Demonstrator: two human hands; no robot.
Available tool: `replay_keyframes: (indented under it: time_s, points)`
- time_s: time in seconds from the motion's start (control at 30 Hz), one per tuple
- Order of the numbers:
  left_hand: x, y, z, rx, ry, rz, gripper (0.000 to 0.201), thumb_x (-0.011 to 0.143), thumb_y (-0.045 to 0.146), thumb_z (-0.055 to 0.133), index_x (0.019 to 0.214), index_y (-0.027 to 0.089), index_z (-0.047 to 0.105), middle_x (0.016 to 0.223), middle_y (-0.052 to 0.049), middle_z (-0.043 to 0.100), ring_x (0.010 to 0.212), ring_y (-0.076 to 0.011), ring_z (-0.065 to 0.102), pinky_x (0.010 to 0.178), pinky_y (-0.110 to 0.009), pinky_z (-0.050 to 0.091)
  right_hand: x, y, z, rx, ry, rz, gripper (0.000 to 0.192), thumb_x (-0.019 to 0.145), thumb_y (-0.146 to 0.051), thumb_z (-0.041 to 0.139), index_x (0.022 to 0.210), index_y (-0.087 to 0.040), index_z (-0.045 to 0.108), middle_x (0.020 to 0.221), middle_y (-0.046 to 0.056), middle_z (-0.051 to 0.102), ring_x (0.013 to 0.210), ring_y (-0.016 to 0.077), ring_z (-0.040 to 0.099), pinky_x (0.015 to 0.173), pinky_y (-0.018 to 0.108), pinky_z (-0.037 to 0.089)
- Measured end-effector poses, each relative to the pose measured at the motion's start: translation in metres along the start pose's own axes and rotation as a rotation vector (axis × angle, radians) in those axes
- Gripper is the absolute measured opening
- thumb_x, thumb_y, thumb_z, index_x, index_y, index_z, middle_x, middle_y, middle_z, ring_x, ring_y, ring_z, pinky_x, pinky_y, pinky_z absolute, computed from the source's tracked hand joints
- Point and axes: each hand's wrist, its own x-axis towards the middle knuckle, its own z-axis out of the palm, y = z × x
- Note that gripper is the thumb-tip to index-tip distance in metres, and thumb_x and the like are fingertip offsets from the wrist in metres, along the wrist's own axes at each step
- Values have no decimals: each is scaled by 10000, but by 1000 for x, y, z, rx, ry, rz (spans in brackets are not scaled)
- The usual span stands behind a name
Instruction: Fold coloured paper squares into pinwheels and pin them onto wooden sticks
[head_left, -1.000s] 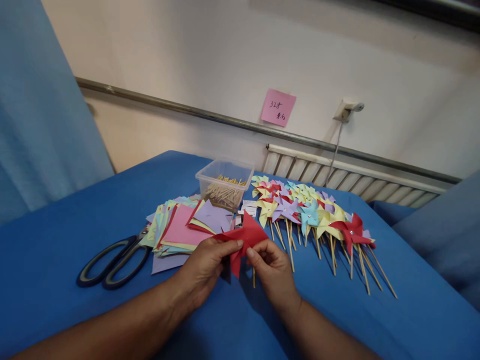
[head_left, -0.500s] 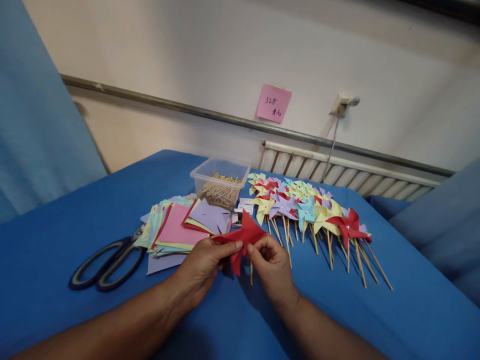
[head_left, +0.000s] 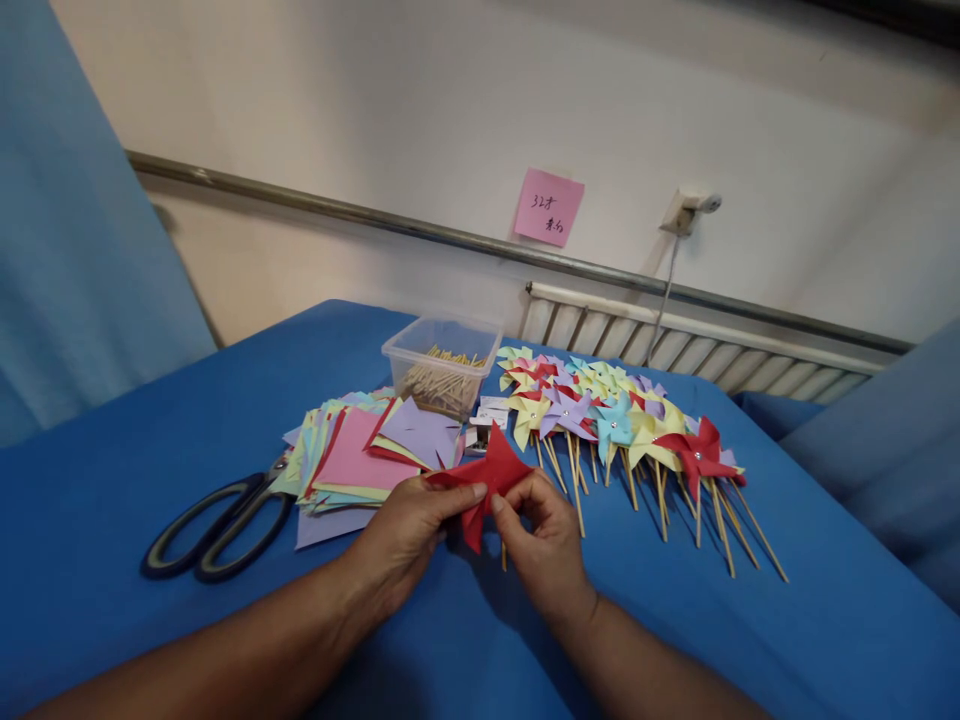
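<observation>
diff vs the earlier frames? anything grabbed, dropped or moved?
Little changed. The right hand crept up the stick toward the red pinwheel, and its upper point now sits lower over the fingers. The left hand still pinches its left tip. Nothing taken or let go. The scissors, paper stack, stick box and finished pinwheels lie as before; the view only shifted a little.

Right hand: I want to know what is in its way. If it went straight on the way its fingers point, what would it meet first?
Probably the red paper pinwheel that the right hand already pinches; beyond it, the left hand fingertips.
</observation>
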Motion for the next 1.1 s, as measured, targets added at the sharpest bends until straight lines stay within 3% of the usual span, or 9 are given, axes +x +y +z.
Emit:
replay_keyframes:
  time_s: [0.2, 0.43, 0.93, 1.03, 1.1]
  points:
    - [0, -1, 0, 39, 16, 1, 243, 631, 255, 773, 820, 107, 733, 695, -61, 705, 623, -151, 585, 614, -259, 405, 2, 0, 1, -6, 19, 28, 216, 799, -215, 597, 617, -193, 483, 646, -34, 478, 579, 110, 465, 556, 233, 392]
    - [1, -2, -1, 75, 6, 6, 242, 639, 264, 768, 816, 103, 736, 679, -55, 700, 592, -130, 560, 589, -245, 388, 1, -2, -1, -98, 15, -75, 218, 779, -196, 612, 592, -192, 500, 626, -31, 503, 618, 122, 493, 615, 245, 405]
    - [0, -3, 0, 89, 2, 17, 221, 662, 288, 742, 793, 111, 727, 672, -63, 702, 573, -144, 569, 555, -252, 403, 0, 5, 1, 25, -4, 42, 230, 793, -251, 629, 606, -190, 508, 628, -32, 488, 594, 118, 473, 575, 244, 400]
    - [0, 0, 0, 111, 19, 46, 193, 663, 276, 730, 775, 119, 727, 653, -54, 699, 548, -141, 562, 523, -241, 397, -1, 3, 0, 94, -15, 75, 174, 809, -293, 624, 685, -189, 560, 675, -18, 524, 632, 128, 497, 610, 254, 421]
    - [-1, 4, 0, 132, 24, 78, 177, 669, 259, 721, 787, 127, 733, 684, -54, 712, 573, -142, 582, 543, -235, 415, 0, 1, -3, 182, 8, 124, 136, 824, -328, 614, 858, -197, 594, 775, 7, 582, 719, 150, 546, 684, 281, 449]
